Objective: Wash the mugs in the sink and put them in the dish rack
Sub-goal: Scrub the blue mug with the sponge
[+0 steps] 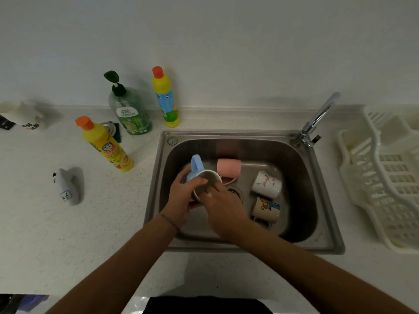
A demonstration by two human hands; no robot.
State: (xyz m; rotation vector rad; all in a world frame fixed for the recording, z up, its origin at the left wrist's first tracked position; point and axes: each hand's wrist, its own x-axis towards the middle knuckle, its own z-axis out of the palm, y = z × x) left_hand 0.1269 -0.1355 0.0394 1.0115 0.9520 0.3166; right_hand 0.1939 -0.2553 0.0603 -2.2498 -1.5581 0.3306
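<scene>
head view: a blue mug [196,172] is gripped by the left hand [182,196] over the steel sink [301,223], tilted with its handle up. the right hand [221,206] is pressed at the mug's rim, fingers reaching inside; whether anything is held by it cannot be told. a pink mug [228,167], a white flowered mug [267,184] and a cartoon mug [265,210] are lying in the basin. the dish rack [385,177] is set on the counter [45,234] at right.

2 yellow btls [106,145] [165,97] | green soap pump [130,112] | faucet [317,121]
</scene>
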